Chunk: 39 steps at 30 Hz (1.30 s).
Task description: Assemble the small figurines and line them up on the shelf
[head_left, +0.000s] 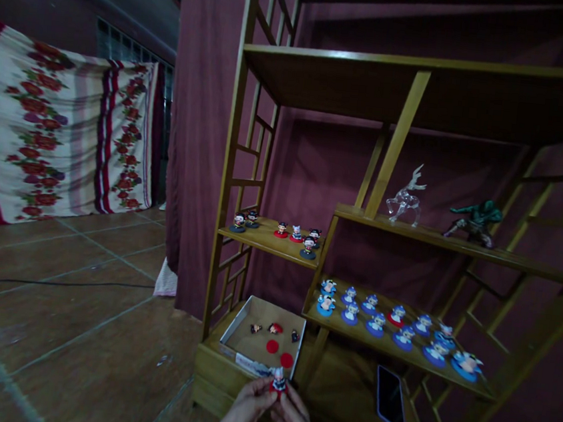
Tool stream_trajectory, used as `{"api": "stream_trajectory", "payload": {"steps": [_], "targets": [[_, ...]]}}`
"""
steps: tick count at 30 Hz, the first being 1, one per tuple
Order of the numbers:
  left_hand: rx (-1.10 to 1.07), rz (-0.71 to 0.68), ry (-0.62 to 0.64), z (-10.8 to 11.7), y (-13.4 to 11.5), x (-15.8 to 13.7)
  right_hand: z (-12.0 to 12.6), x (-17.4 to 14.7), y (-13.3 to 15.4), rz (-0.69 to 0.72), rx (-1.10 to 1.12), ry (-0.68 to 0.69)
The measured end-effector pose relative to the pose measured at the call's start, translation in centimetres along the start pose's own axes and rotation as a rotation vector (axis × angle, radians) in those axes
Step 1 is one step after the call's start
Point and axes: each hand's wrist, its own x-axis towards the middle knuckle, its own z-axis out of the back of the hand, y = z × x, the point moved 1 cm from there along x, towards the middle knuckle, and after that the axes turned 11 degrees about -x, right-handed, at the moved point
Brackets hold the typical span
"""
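Between the fingertips of my left hand (pixel 247 407) and my right hand (pixel 292 419) is a small figurine (pixel 278 378) on a round red base. Both hands are closed on it, just in front of an open cardboard box (pixel 231 333). Inside the box lie several loose pieces, among them a small dark-haired figurine (pixel 256 328), a red one (pixel 275 328) and two bare red discs, one being the nearer disc (pixel 286 360). The held figurine is upright and looks pale on top with dark clothing; finer detail is too small to make out.
Several figurines stand on the upper left shelf (pixel 268 240), and two rows of bluish ones on the lower right shelf (pixel 364 330). Above these are a clear deer ornament (pixel 406 196) and a dark green figure (pixel 476 221). A phone (pixel 391 398) lies at the bottom right.
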Motion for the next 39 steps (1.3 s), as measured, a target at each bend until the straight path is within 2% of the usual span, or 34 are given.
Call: {"api": "stream_trajectory", "payload": {"steps": [6,16,39], "targets": [[-0.022,-0.013,0.009,-0.37,-0.24,-0.37,0.01,-0.05,0.01,0.020,0.025,-0.012],[0.029,-0.059,0.017,0.24,0.22,0.13,0.01,-0.11,0.02,0.061,-0.009,-0.005],[0.139,-0.018,0.087,0.08,-0.45,0.12,0.17,-0.71,0.73,0.055,0.054,0.057]]}}
